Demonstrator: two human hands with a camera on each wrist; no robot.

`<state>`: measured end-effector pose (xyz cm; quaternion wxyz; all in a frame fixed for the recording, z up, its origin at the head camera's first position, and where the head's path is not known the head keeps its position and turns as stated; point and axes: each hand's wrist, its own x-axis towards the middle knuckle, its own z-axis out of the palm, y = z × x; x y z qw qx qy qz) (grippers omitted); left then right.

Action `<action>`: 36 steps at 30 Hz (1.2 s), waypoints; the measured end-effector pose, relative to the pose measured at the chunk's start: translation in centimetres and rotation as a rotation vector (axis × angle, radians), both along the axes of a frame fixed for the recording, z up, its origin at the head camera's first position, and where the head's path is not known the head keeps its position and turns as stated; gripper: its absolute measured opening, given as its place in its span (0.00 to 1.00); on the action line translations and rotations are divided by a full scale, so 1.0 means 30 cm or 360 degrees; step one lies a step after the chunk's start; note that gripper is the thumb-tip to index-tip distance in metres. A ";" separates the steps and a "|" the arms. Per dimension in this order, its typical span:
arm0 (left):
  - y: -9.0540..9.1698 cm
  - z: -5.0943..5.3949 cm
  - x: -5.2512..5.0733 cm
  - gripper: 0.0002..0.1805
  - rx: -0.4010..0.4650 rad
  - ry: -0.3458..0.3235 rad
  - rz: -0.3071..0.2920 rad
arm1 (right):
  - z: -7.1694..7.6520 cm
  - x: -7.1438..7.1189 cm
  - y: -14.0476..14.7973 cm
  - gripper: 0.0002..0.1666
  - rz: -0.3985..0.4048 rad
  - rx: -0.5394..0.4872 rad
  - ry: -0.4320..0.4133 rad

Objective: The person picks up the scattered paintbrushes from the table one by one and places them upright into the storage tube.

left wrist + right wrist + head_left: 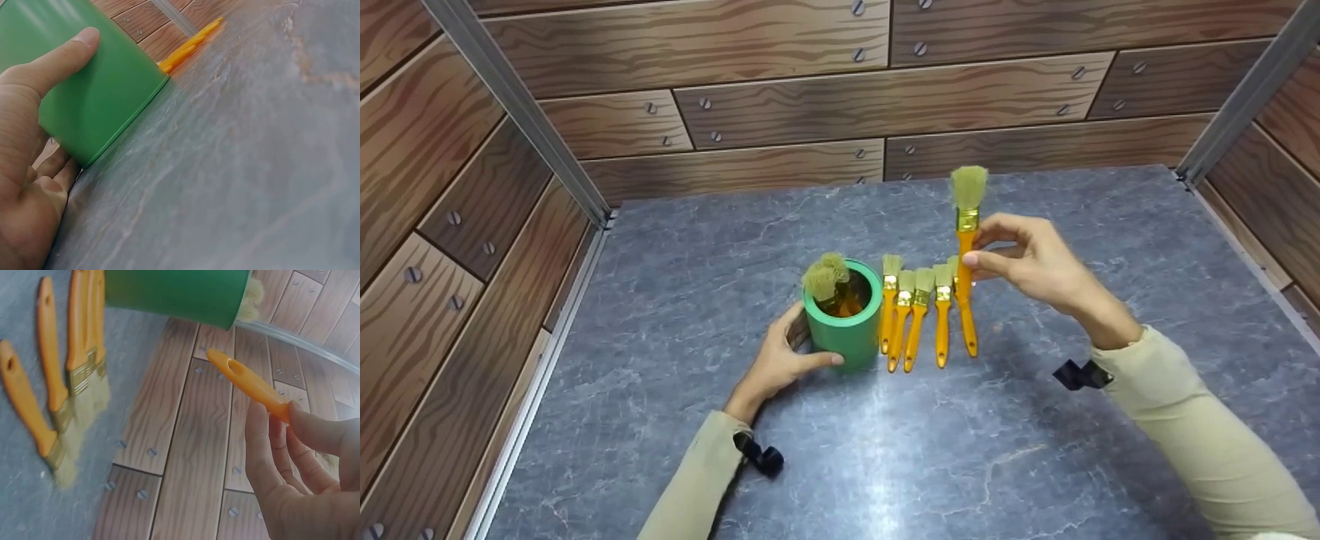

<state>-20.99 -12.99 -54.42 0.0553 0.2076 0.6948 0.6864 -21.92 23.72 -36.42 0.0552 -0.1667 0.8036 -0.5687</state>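
A green can (pixel 846 341) stands upright on the table, with brushes (pixel 820 282) inside, bristles up. My left hand (pixel 780 364) grips its lower left side, thumb across the front; the left wrist view shows the thumb on the green wall (pixel 112 95). My right hand (pixel 1035 262) pinches the orange handle (pixel 247 382) of a raised brush (pixel 968 199), bristles up, to the right of the can. Below and beside it several brushes (pixel 942 319) lie in a row on the table, handles toward me; the right wrist view shows these brushes (pixel 48 354) too.
The grey marbled table (pixel 960 450) is bounded by a wood-patterned back wall (pixel 780 112) and side walls with metal corner strips. Black devices (pixel 761 454) are strapped at both sleeves.
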 end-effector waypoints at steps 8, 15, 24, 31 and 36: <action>0.000 -0.002 -0.003 0.55 0.0025 0.0008 -0.0007 | 0.021 -0.007 -0.061 0.12 0.0052 -0.0063 0.0048; -0.001 0.002 -0.003 0.55 -0.0021 -0.0003 0.0010 | 0.031 -0.011 -0.114 0.11 0.0094 -0.0131 0.0075; 0.002 0.001 0.004 0.55 0.0009 -0.0009 0.0010 | 0.045 -0.013 -0.179 0.10 0.0166 -0.0188 0.0053; 0.002 0.000 0.003 0.55 0.0038 0.0007 -0.0010 | 0.046 -0.014 -0.223 0.10 0.0210 -0.0219 0.0053; 0.000 0.002 0.001 0.54 0.0035 0.0017 -0.0008 | 0.045 -0.018 -0.251 0.09 0.0224 -0.0215 0.0054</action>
